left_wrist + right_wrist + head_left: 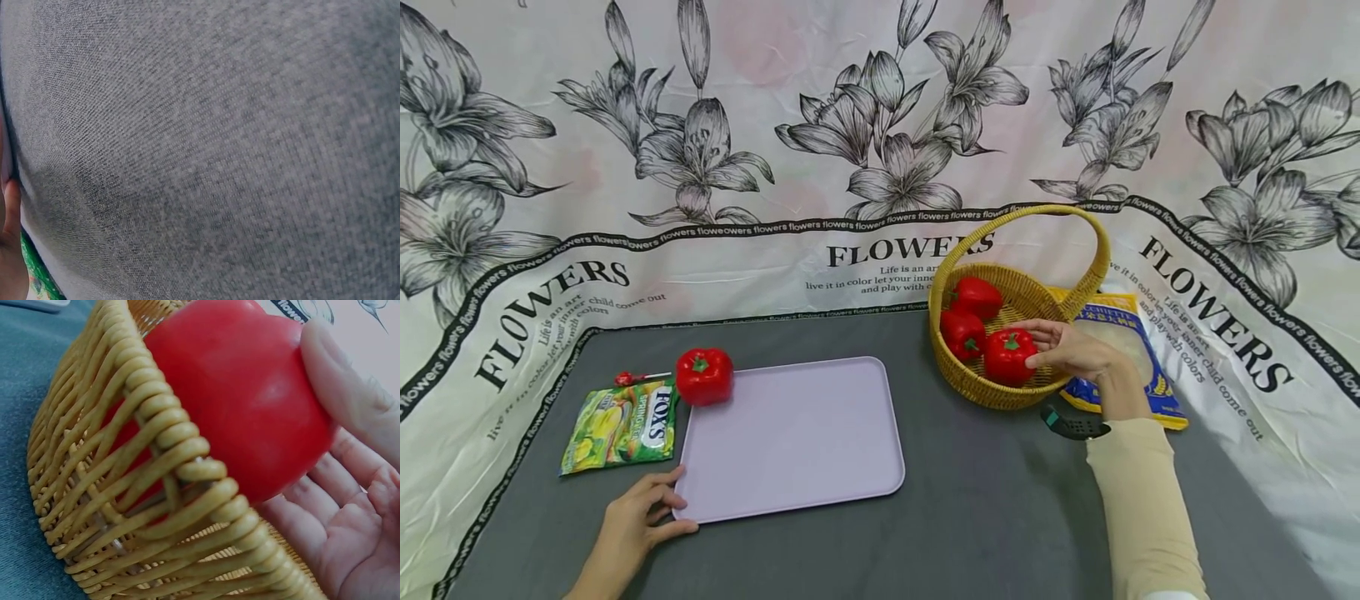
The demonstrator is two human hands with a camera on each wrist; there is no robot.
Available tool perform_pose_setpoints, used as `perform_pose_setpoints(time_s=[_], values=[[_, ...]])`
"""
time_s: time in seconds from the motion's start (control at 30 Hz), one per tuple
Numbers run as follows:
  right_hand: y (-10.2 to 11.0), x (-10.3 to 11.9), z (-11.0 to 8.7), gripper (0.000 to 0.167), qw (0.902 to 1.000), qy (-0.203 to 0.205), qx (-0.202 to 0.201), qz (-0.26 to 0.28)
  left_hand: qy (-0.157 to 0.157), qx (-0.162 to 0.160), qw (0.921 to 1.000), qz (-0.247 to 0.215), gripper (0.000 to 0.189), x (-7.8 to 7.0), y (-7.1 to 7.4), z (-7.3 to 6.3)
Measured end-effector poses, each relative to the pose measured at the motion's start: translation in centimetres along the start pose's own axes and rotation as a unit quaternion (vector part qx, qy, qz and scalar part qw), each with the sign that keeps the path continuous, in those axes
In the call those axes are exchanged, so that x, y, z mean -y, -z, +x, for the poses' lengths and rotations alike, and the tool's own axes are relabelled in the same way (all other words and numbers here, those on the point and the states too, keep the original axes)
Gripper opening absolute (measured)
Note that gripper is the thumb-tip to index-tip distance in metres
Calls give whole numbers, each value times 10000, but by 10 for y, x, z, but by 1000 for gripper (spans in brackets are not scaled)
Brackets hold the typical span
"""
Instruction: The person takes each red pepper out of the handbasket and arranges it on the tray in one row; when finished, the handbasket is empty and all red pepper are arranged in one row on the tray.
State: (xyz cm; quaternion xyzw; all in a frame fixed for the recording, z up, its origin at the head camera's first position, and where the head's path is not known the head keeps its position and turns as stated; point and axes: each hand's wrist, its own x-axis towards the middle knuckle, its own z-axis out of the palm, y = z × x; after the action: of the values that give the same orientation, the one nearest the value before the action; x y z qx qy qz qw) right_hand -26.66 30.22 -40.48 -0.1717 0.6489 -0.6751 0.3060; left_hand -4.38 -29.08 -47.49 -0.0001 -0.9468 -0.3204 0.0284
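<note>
My right hand [1078, 354] grips a red bell pepper [1009, 358] at the near right side of a yellow wicker basket [992, 396]. In the right wrist view the thumb [337, 378] lies against the pepper [244, 387], and the other fingers are partly hidden behind it. Two more red bell peppers [977, 297] are in the basket. My left hand [636, 517] holds the near left corner of a lilac tray [793, 442], thumb at the front edge and fingers at the left edge. Another red bell pepper [703, 377] rests on the tray's far left corner.
Left of the tray lies a green FOX'S candy bag [621, 427], with a small red-ended stick [625, 378] behind it. A blue and yellow pasta bag [1123, 342] lies behind the right hand. The basket's tall handle [1037, 212] arches upward. Flower-printed cloth [880, 167] borders the grey tabletop [955, 500].
</note>
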Motion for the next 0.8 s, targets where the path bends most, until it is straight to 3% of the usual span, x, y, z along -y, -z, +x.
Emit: perform_pose_setpoints(time_s=[0.43, 0.8], values=[[-8, -6, -2, 47, 9990, 141, -428, 7, -99, -97, 9998, -156, 31, 2, 0, -3], [-18, 2, -5, 46, 9983, 172, -531, 154, -217, -223, 9995, -81, 32, 3, -2, -1]])
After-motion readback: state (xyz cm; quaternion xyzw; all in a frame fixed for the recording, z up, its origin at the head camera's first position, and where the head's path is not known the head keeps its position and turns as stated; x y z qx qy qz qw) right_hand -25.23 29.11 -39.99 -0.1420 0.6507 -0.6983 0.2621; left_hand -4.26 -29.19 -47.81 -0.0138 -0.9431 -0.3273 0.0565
